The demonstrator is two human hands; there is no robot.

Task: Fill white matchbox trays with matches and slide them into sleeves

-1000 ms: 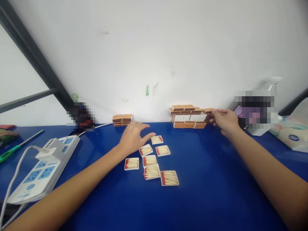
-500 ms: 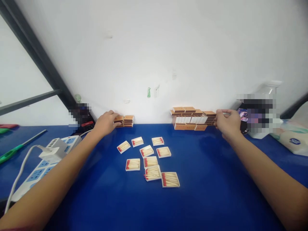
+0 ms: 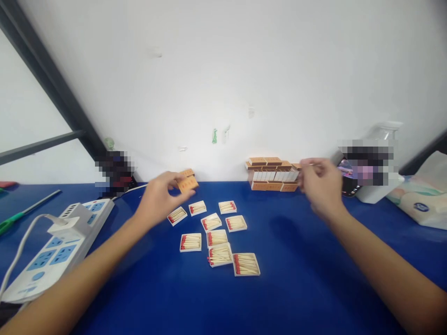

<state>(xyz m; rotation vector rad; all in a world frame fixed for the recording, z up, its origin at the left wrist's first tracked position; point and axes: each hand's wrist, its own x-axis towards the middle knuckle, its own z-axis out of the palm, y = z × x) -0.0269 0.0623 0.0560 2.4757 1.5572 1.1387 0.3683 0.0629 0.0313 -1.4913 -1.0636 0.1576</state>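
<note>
My left hand (image 3: 159,197) is closed around an orange matchbox (image 3: 187,184), held above the blue table near the wall; another orange matchbox (image 3: 188,172) shows just behind it. Closed and slightly blurred, my right hand (image 3: 321,186) is at the right end of a stack of orange-and-white matchboxes (image 3: 274,187) along the wall. Its fingers hide that end, and whatever they hold cannot be made out. Between my arms lie several open white matchbox trays (image 3: 191,242) filled with red-tipped matches. The nearest tray (image 3: 246,264) touches its neighbour.
A white power strip (image 3: 75,244) with a plugged-in charger and cable lies at the left, beside a green-handled screwdriver (image 3: 14,222). On the right are a white stand with a dark screen (image 3: 366,179) and a tissue pack (image 3: 419,204). A wall (image 3: 223,83) rises behind.
My left hand has come away from the small left stack toward me, carrying a matchbox. My right hand has shifted slightly left and its fingers have curled in. The trays lie as before.
</note>
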